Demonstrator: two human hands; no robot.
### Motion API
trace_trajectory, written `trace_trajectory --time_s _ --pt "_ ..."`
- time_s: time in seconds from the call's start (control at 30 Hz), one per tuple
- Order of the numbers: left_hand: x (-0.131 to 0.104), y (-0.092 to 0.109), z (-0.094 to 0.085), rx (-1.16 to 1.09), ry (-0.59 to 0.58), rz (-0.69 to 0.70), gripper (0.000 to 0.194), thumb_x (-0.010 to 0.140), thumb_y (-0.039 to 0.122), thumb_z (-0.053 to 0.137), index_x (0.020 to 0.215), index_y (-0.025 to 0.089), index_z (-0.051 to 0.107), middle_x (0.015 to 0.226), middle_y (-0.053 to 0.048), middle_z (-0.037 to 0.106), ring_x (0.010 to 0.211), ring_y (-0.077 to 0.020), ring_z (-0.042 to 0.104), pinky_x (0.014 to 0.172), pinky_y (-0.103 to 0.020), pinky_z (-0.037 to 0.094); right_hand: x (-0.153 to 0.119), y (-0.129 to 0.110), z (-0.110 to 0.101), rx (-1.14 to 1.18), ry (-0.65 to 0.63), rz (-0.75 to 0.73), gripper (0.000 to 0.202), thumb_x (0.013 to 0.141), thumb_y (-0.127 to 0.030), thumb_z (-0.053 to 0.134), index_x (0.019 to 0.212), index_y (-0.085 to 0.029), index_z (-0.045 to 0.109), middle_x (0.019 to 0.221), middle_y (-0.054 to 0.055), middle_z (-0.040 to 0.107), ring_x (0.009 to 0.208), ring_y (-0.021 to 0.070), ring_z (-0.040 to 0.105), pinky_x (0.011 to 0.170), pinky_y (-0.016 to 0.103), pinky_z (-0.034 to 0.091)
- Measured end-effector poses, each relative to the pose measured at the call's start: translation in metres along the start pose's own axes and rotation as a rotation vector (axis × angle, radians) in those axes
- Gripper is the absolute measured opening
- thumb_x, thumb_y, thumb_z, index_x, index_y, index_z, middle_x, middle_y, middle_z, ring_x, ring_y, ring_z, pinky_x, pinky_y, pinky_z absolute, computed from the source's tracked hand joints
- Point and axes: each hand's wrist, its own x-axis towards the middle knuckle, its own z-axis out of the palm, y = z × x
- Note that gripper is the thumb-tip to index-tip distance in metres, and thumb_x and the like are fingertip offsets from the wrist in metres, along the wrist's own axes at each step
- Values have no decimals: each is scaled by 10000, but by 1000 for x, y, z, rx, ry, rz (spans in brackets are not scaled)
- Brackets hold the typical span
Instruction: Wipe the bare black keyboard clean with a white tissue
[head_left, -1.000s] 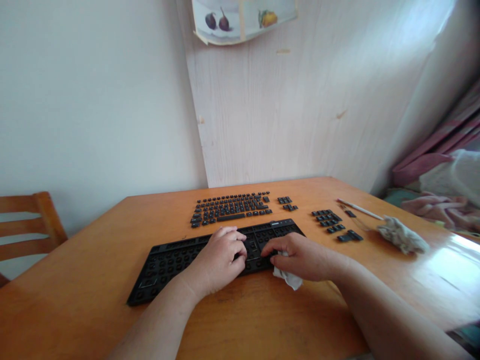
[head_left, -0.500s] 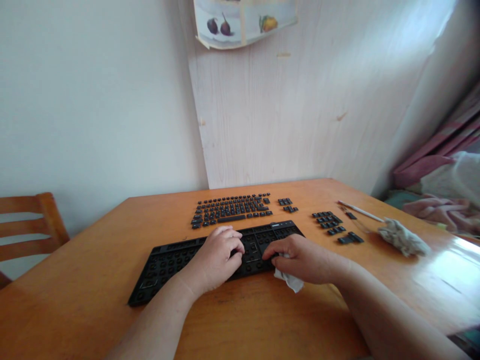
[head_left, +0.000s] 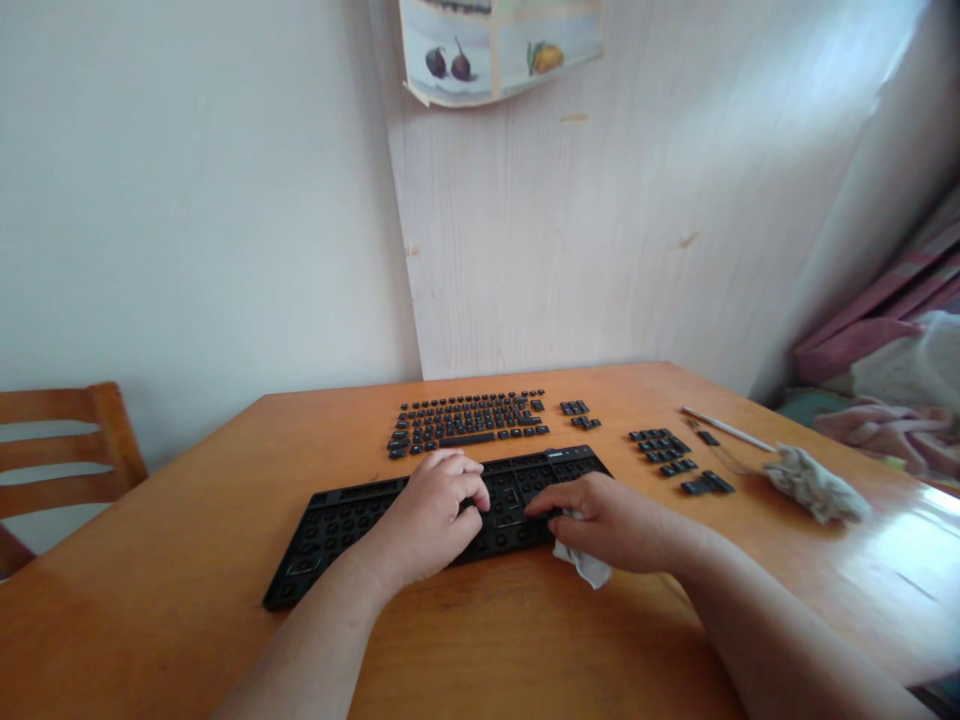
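A black keyboard base (head_left: 330, 525) with its keycaps off lies at a slant on the wooden table. My left hand (head_left: 442, 510) rests on its middle, fingers curled; whatever its fingertips may hold is hidden. Over the right part of the base, my right hand (head_left: 600, 515) grips a white cloth (head_left: 589, 568), which hangs below the palm, and its index finger touches the base. Behind the base, loose black keycaps (head_left: 472, 415) lie in keyboard order. More keycaps (head_left: 656, 447) sit in small groups to the right.
At the right of the table (head_left: 187, 510) lie a crumpled grey cloth (head_left: 814, 485), a thin white stick (head_left: 727, 429) and a small dark piece with a thin wire. A wooden chair (head_left: 112, 430) stands at the left. Behind is a wall with a picture (head_left: 495, 50).
The view has shifted slightly, so the table and wall appear a little lower and further right. Both hands keep nearly the same pose on the keyboard base.
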Motion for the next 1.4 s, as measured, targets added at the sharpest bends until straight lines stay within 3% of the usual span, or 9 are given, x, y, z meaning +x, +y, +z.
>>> trace_trajectory --time_s 0.3,0.67,1.03,1.2,1.4 --pt "-2 1 3 65 -53 7 255 743 84 543 798 255 724 1162 -48 633 1199 -258 468 1054 -448 366 1 2 3 1 15 1 381 781 -158 507 1064 -253 742 761 -9 725 636 134 614 572 217 415" --pt "-2 4 3 42 -52 10 248 731 75 534 825 242 691 1115 -47 644 1161 -245 492 1038 -426 380 1 0 2 -21 14 -13 386 791 -165 503 1084 -250 739 811 3 730 667 136 617 591 213 417" --pt "-3 2 4 81 -105 -10 267 747 99 540 809 266 738 1199 -46 631 1213 -271 458 1065 -463 349 2 -4 2 -10 -51 -1 395 788 -168 496 1094 -243 736 801 -1 734 669 137 628 591 211 421" --pt "-3 1 5 78 -95 -5 260 750 101 542 820 256 739 1194 -54 634 1202 -272 467 1050 -459 369 2 0 3 -4 39 -32 383 785 -157 498 1070 -243 740 781 -5 726 655 144 612 581 228 421" --pt "-4 1 5 72 -95 -2 244 754 106 545 799 253 735 1189 -51 634 1196 -273 470 1040 -456 376 5 9 3 -6 181 4 350 788 -163 515 1066 -215 722 944 32 731 783 177 635 681 266 460"
